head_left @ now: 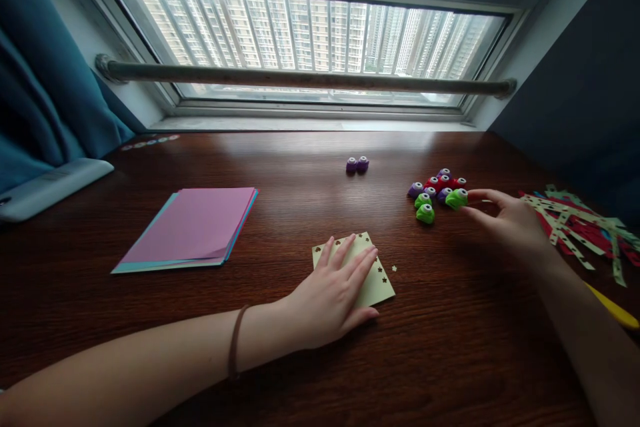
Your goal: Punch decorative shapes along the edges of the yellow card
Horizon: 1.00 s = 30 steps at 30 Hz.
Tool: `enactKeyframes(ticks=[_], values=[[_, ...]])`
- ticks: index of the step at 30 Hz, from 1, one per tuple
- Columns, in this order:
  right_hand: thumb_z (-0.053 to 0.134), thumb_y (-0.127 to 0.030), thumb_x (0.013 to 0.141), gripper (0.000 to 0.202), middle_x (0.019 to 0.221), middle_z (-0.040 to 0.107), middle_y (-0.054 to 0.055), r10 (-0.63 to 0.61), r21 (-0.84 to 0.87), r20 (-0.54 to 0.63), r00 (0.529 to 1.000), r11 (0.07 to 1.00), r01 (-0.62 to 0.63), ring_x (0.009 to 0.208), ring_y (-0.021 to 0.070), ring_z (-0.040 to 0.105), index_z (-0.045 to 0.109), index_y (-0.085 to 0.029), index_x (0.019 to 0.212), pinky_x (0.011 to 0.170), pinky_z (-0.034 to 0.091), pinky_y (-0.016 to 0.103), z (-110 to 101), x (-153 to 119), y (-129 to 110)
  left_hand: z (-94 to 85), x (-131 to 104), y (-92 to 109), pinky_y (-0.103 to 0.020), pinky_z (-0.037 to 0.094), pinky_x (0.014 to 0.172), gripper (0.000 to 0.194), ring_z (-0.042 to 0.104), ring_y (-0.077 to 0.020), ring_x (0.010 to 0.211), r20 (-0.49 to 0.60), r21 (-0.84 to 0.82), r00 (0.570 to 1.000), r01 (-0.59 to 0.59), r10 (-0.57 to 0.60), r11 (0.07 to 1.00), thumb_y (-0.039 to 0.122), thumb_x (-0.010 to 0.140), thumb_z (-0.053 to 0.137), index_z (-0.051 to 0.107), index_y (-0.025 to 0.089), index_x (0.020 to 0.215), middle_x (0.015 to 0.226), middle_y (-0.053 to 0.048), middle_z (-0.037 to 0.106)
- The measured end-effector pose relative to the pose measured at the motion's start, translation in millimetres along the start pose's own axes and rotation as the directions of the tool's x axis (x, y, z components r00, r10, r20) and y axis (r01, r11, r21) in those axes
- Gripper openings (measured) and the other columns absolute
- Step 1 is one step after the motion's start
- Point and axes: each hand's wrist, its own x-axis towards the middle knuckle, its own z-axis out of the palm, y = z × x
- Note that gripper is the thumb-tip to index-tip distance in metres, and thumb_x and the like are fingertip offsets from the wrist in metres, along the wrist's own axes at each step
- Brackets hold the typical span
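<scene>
Under my left hand (333, 293) lies a pale yellow paper square (376, 288) with small flower-shaped and heart-shaped holes along its edges. The fingers of that hand are spread flat on it. A tiny cut-out flower (395, 268) rests just right of the paper. My right hand (510, 220) has thumb and forefinger at a green craft punch (457, 198), gripping its right side. That punch is at the right end of a cluster of purple, red and green punches (425, 213). Two purple punches (357, 165) stand apart, further back.
A stack of coloured paper (193, 227) lies at the left. Punched paper strips (575, 220) are piled at the far right, near a yellow object (613, 307). A whitish-blue object (55, 187) sits by the curtain. The window and metal bar are behind the table (300, 207).
</scene>
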Motion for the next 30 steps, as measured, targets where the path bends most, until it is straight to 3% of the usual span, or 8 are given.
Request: enactKeyframes(ticks=[3, 8, 16, 20, 23, 26, 28, 30], values=[[0.067, -0.045, 0.063, 0.035, 0.064, 0.062, 0.004, 0.088, -0.176, -0.009, 0.996, 0.98, -0.088, 0.056, 0.0206, 0.056, 0.068, -0.017, 0.085, 0.058, 0.042, 0.033, 3.9, 2.6, 13.7, 0.0, -0.1, -0.1, -0.053, 0.003, 0.106, 0.074, -0.001, -0.0312, 0.133, -0.004, 0.0, 1.0, -0.004, 0.004, 1.0, 0.053, 0.09, 0.04, 0.006, 0.014, 0.142, 0.145, -0.006, 0.017], [0.066, -0.04, 0.068, 0.029, 0.078, 0.065, 0.005, -0.01, -0.26, 0.022, 1.0, 0.965, 0.015, 0.069, 0.0212, 0.059, 0.067, -0.018, 0.086, 0.065, 0.042, 0.032, 20.2, 0.2, 19.7, -0.6, -0.4, 0.1, -0.054, 0.004, 0.106, 0.073, 0.0, -0.0324, 0.133, -0.007, 0.009, 1.0, -0.01, 0.011, 1.0, 0.054, 0.09, 0.039, 0.01, 0.013, 0.142, 0.145, -0.006, 0.017], [0.062, -0.038, 0.073, 0.03, 0.089, 0.063, 0.006, -0.054, -0.231, -0.016, 0.998, 0.972, 0.049, 0.075, 0.0199, 0.058, 0.064, -0.016, 0.094, 0.071, 0.044, 0.032, 40.0, -2.6, 24.8, -0.6, 0.1, -1.0, -0.055, 0.006, 0.106, 0.071, 0.001, -0.0336, 0.132, -0.016, 0.025, 1.0, -0.019, 0.02, 0.999, 0.055, 0.09, 0.038, 0.014, 0.014, 0.142, 0.145, -0.005, 0.017], [0.063, -0.036, 0.073, 0.029, 0.09, 0.058, 0.007, -0.18, -0.166, -0.142, 0.973, 0.974, 0.156, 0.071, 0.0173, 0.053, 0.062, -0.015, 0.093, 0.068, 0.043, 0.031, 40.0, -12.3, 0.4, -1.1, 0.0, -0.7, -0.056, 0.006, 0.106, 0.071, 0.002, -0.034, 0.132, -0.015, 0.031, 1.0, -0.019, 0.02, 0.999, 0.055, 0.089, 0.038, 0.014, 0.013, 0.142, 0.145, -0.005, 0.016], [0.058, -0.031, 0.08, 0.016, 0.083, 0.057, 0.005, -0.338, 0.148, 0.1, 0.936, 0.935, 0.322, 0.062, 0.0119, 0.049, 0.063, -0.016, 0.081, 0.057, 0.04, 0.025, 41.6, -28.1, -31.6, -0.8, -0.3, -0.5, -0.055, 0.006, 0.106, 0.071, 0.001, -0.0337, 0.132, -0.017, 0.036, 1.0, -0.018, 0.018, 0.999, 0.055, 0.09, 0.038, 0.015, 0.013, 0.142, 0.145, -0.005, 0.016], [0.057, -0.03, 0.082, 0.016, 0.08, 0.057, 0.005, -0.477, 0.396, 0.411, 0.776, 0.861, 0.319, 0.065, 0.0115, 0.05, 0.064, -0.016, 0.078, 0.058, 0.042, 0.023, 48.7, -43.5, -53.6, -0.1, 0.1, -0.5, -0.055, 0.007, 0.106, 0.07, 0.002, -0.0332, 0.132, -0.023, 0.037, 1.0, -0.015, 0.016, 0.999, 0.055, 0.09, 0.037, 0.015, 0.014, 0.142, 0.145, -0.005, 0.017], [0.06, -0.03, 0.08, 0.015, 0.083, 0.058, 0.005, -0.506, 0.427, 0.481, 0.716, 0.848, 0.312, 0.073, 0.0132, 0.053, 0.065, -0.017, 0.082, 0.066, 0.044, 0.025, 54.6, -49.2, -57.8, 0.0, 0.6, -0.5, -0.055, 0.008, 0.106, 0.07, 0.002, -0.033, 0.132, -0.028, 0.033, 0.999, -0.018, 0.019, 0.999, 0.055, 0.09, 0.037, 0.015, 0.013, 0.142, 0.145, -0.005, 0.017], [0.061, -0.03, 0.079, 0.014, 0.085, 0.058, 0.005, -0.506, 0.415, 0.496, 0.705, 0.852, 0.32, 0.079, 0.0144, 0.053, 0.065, -0.017, 0.086, 0.072, 0.044, 0.026, 59.1, -50.9, -56.3, -0.2, 1.0, -0.6, -0.055, 0.008, 0.106, 0.069, 0.002, -0.0332, 0.132, -0.032, 0.029, 0.999, -0.021, 0.022, 0.999, 0.054, 0.09, 0.037, 0.016, 0.013, 0.141, 0.144, -0.006, 0.018]])
